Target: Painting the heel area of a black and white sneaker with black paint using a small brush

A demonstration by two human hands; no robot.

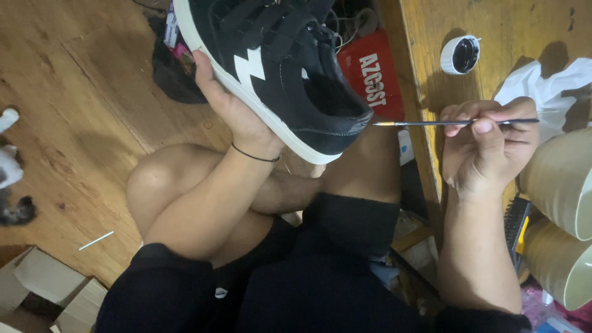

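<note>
My left hand [231,105] grips a black sneaker [290,68] by its white sole, holding it up above my knees. The shoe has a white zigzag mark on its side and black laces. My right hand [484,148] pinches a thin black paintbrush [444,123] held level, with its fine tip touching the heel of the sneaker. A thin black band circles my left wrist.
A small white pot of black paint [461,54] sits on the wooden table [431,37], beside crumpled white paper [546,83]. Two cream bowls [564,185] stand at the right. A red box [373,77] lies below the shoe. Cardboard pieces [43,290] rest on the wooden floor.
</note>
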